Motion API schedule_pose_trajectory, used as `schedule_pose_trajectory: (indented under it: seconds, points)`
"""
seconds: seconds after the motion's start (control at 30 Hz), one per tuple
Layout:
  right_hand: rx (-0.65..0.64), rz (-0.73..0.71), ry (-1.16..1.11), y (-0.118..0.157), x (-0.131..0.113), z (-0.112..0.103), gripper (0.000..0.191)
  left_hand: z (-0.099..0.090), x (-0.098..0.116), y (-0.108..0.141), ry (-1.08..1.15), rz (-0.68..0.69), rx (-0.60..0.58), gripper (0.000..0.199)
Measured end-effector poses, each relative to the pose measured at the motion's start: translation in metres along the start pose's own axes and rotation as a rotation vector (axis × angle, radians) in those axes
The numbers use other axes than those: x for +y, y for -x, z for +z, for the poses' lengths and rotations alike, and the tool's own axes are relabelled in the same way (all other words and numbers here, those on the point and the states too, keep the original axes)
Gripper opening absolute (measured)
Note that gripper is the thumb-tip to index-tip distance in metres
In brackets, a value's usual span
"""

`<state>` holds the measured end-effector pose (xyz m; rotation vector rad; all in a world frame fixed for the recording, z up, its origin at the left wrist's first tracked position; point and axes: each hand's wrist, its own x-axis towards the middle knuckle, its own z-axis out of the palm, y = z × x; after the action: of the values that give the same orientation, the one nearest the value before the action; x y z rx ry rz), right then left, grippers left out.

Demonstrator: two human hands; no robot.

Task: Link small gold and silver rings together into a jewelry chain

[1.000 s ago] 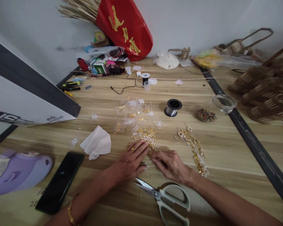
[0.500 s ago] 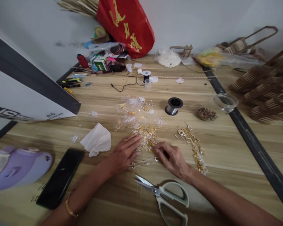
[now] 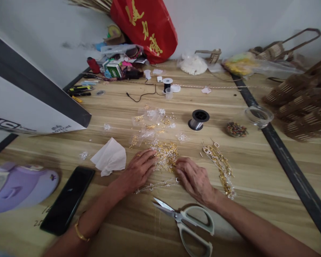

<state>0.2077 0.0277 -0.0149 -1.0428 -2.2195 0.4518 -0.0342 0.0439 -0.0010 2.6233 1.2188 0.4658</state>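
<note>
A pile of small gold and silver jewelry pieces [image 3: 164, 153] lies on the wooden table between my hands. My left hand [image 3: 139, 170] rests at the pile's left edge, palm down, its fingers extended and slightly spread. At the right edge of the pile is my right hand [image 3: 194, 176], its fingers curled together; whatever is at its fingertips is too small to make out. A silver chain [image 3: 157, 185] lies just below the pile. Gold and silver chains [image 3: 220, 167] lie to the right. Small plastic bags of findings [image 3: 149, 125] spread out behind the pile.
Scissors [image 3: 178, 216] lie partly open near the front edge. A phone [image 3: 68, 200] and a white tissue [image 3: 110, 157] are at the left, a wire spool [image 3: 198, 119] behind my right hand. A clear jar of beads [image 3: 237, 129] lies at the right.
My left hand has shifted slightly left, away from the pile, uncovering more of the pile and chain. My right hand has moved up a little, its fingers still curled.
</note>
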Motion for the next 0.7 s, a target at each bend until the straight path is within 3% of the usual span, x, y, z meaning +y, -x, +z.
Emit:
schedule_pose_trajectory:
  seconds: [0.3, 0.57, 0.7]
  points:
    - [0.07, -0.052, 0.031, -0.0004, 0.0004, -0.0003, 0.013, 0.0019, -0.0095, 0.0014, 0.135, -0.021, 0.178, 0.021]
    - [0.033, -0.103, -0.135, 0.0009, 0.0043, 0.0007, 0.012, 0.0047, -0.0084, 0.0027, 0.142, -0.02, 0.132, 0.019]
    - [0.033, -0.081, -0.102, 0.0008, 0.0021, -0.0004, 0.01, 0.0053, -0.0082, 0.0037, 0.129, -0.007, 0.11, 0.021]
